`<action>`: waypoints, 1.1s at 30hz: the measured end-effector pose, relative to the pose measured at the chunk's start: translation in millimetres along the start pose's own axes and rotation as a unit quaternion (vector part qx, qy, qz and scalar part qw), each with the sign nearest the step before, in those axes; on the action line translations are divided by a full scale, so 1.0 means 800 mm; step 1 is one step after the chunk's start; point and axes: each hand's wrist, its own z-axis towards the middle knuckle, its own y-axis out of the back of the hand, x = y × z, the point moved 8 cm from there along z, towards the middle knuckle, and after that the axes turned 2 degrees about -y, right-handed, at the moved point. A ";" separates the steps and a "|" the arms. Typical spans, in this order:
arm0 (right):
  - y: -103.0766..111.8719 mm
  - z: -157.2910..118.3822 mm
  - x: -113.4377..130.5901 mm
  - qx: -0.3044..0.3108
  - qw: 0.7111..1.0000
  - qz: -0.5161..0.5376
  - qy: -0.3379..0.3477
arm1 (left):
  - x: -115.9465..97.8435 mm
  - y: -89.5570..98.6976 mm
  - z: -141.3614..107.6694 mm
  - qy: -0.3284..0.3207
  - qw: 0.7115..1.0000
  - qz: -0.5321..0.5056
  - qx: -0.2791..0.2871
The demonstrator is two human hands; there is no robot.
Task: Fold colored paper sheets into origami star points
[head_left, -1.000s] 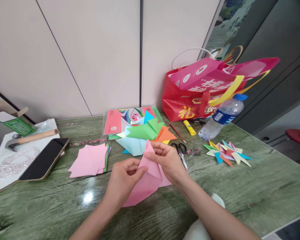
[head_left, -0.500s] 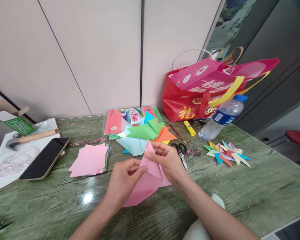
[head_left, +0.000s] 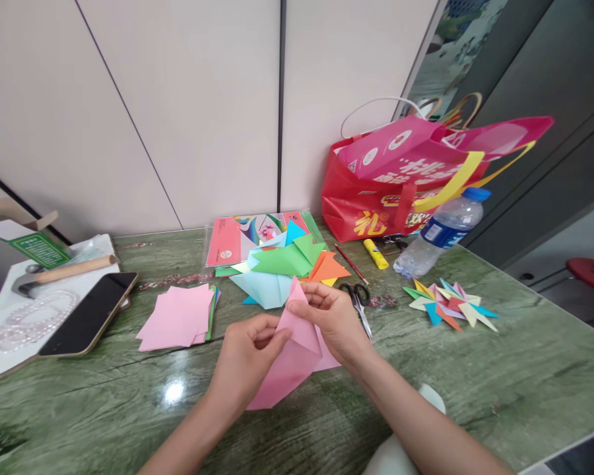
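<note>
Left hand (head_left: 250, 353): thumb and fingers pinch the left side of the folded pink paper (head_left: 287, 373)
Right hand (head_left: 334, 320): pinches the same paper near its raised tip, thumb towards the viewer
Folded pink paper: between both hands, over the green table (head_left: 485, 389), nearer than the coloured folded pieces (head_left: 282, 260)
Pink sheets (head_left: 173, 316): stacked left of the hands
Scissors (head_left: 361, 303): just beside the right hand

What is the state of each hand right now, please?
Left hand: closed, pinching the folded pink paper at its left side.
Right hand: closed, pinching the same paper near its upper tip.
</note>
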 end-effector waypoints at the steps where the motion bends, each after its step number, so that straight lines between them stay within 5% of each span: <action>1: 0.000 0.000 0.000 0.000 1.000 -0.001 0.000 | 0.000 0.000 0.000 0.001 1.000 0.002 0.002; 33: 0.012 0.003 0.012 -0.063 0.997 0.042 0.007 | 0.008 -0.003 0.003 0.025 0.998 0.049 0.034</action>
